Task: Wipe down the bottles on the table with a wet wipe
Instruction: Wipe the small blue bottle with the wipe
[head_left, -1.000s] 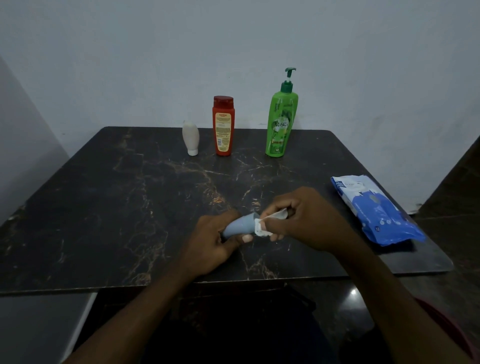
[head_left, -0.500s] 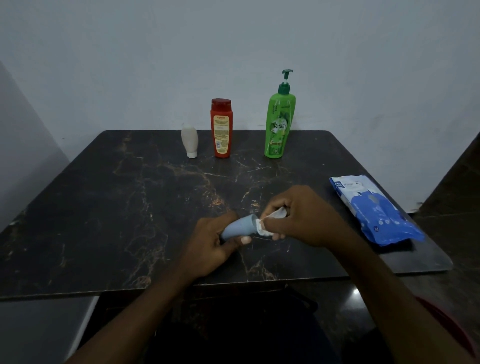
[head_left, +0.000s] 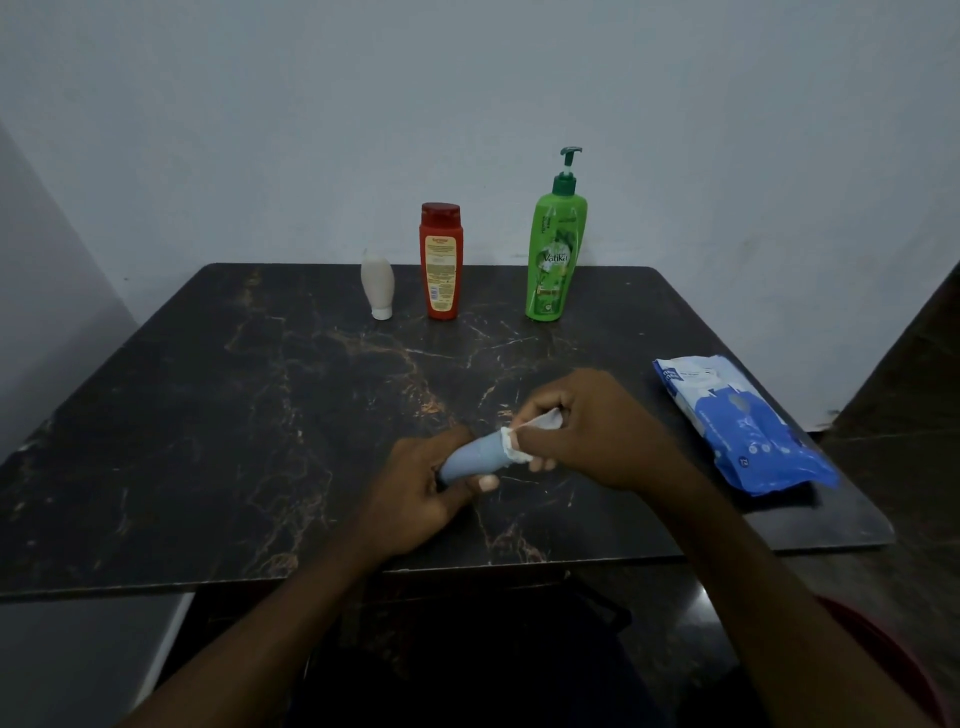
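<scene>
Presently a blue bottle (head_left: 474, 458), gripped by the left hand (head_left: 415, 493), is rubbed with a wipe (head_left: 517, 451) pinched in the right hand (head_left: 597, 431); three far bottles (head_left: 441, 260) are seemingly left.

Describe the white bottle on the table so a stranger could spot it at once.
On the dark marble table, three bottles stand in a row along the far edge. The white bottle is the leftmost, beside the red bottle. It is the shortest, plain, and stands upside down on its cap.
</scene>
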